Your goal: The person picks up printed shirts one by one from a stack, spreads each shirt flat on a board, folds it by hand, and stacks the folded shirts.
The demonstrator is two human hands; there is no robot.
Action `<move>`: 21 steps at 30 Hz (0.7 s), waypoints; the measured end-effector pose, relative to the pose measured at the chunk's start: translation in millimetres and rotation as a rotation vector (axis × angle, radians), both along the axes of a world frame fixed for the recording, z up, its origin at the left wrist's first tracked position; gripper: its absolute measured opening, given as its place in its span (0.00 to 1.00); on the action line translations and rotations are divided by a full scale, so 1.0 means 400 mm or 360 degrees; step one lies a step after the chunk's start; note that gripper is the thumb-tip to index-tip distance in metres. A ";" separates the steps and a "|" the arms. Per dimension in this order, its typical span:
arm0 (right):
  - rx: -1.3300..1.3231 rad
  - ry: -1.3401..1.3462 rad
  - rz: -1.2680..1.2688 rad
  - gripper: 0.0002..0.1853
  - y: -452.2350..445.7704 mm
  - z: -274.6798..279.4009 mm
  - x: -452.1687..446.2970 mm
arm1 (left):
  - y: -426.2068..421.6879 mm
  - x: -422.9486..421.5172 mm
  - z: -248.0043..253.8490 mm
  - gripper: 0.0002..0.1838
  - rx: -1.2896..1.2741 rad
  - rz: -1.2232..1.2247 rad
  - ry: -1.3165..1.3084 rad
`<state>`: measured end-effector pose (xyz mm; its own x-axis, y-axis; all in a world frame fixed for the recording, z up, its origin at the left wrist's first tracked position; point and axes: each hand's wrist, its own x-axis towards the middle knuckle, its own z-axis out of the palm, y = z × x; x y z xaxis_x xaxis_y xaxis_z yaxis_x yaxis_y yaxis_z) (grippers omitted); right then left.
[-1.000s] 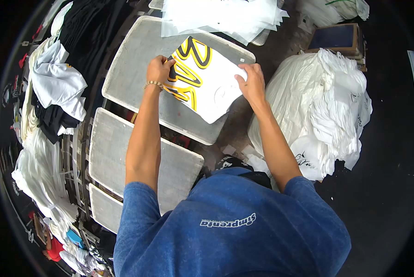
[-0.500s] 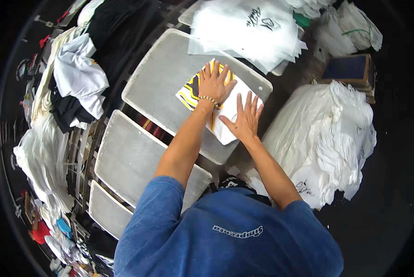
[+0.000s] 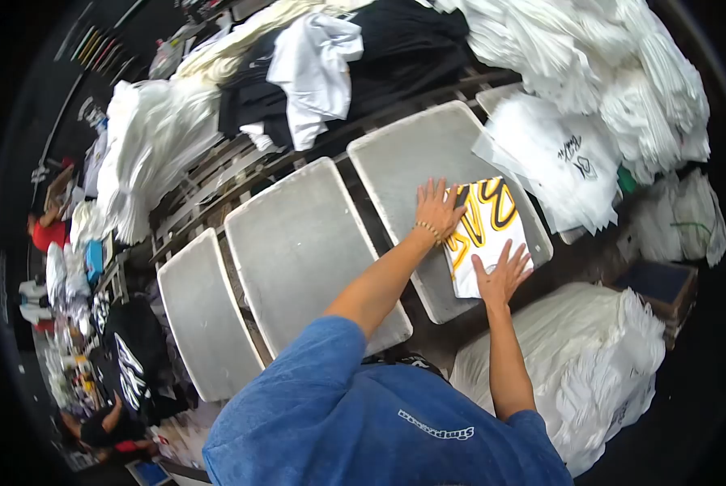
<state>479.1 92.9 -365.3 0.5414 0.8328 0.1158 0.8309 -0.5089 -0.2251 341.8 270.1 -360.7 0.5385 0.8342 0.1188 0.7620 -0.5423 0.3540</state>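
Note:
A folded white cloth [image 3: 492,235] with black and yellow lettering lies on a grey board [image 3: 403,162] with pale edges. My left hand [image 3: 439,212], a beaded bracelet at its wrist, rests flat at the cloth's left edge with its fingers spread. On the cloth's lower right part lies my right hand [image 3: 502,277], palm down and fingers apart. Neither hand grips anything. Just beyond the cloth, to the upper right, is a stack of translucent bags [image 3: 553,158] with black print.
Two more grey boards [image 3: 298,235] stand to the left. A large white bundle [image 3: 573,356] sits at the lower right, near a framed box [image 3: 662,283]. White and black garments [image 3: 314,69] are heaped along the back. People [image 3: 48,231] are at the far left.
The view has turned, so the boards now appear further right. My left hand has slid off the lettering to the cloth's left edge. My right hand stays spread on the cloth.

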 end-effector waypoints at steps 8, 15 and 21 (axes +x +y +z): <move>-0.0130 0.0127 0.0025 0.55 0.001 -0.006 0.019 | -0.341 -0.593 -0.034 0.35 -0.0028 0.0370 0.0205; 0.0441 -0.0040 0.0555 0.28 0.210 0.095 -0.022 | -0.725 -0.965 0.009 0.45 -0.0322 0.0885 0.0290; 0.0398 0.0625 0.1119 0.23 0.567 0.172 -0.329 | -0.772 -0.942 -0.018 0.62 -0.0474 0.0984 0.0285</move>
<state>347.4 319.6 -296.6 -0.0543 0.9658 0.2535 0.7732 0.2013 -0.6014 -34.9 -38.7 -367.8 -0.0546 0.9766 -0.2080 0.9593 0.1091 0.2605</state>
